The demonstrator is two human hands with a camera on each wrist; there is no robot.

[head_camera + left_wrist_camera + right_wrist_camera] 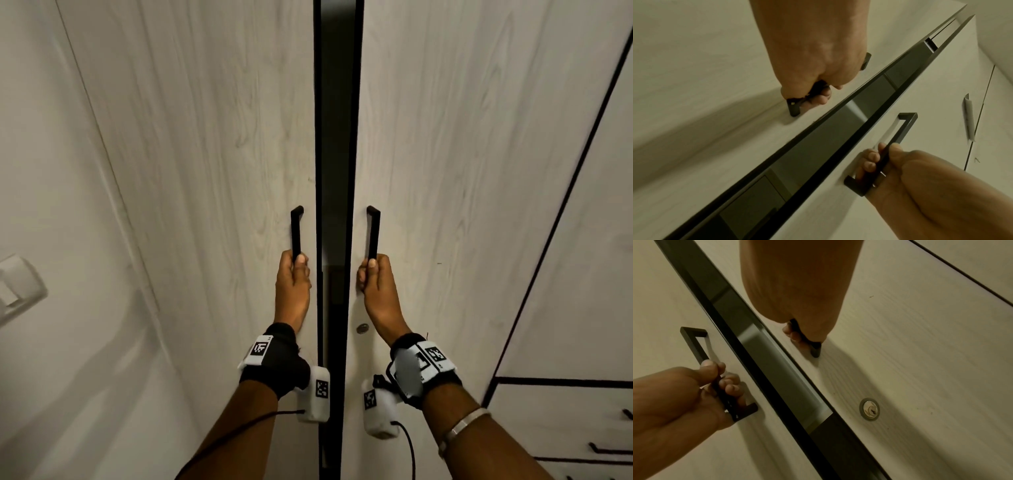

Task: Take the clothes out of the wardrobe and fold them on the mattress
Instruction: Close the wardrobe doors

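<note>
The wardrobe's two pale wood-grain doors, the left door (205, 137) and the right door (462, 137), stand slightly ajar with a narrow dark gap (337, 171) between their black edges. My left hand (293, 284) grips the lower part of the left black bar handle (295, 229). My right hand (376, 284) grips the lower part of the right black bar handle (373, 233). The left wrist view shows the fingers (871, 160) of my right hand curled round its handle (904, 129). No clothes are visible; the inside is dark.
A round keyhole (362, 329) sits on the right door below my right hand. A light switch (17, 284) is on the wall at the far left. Another cabinet door (599, 240) and drawers (582, 428) with black handles lie to the right.
</note>
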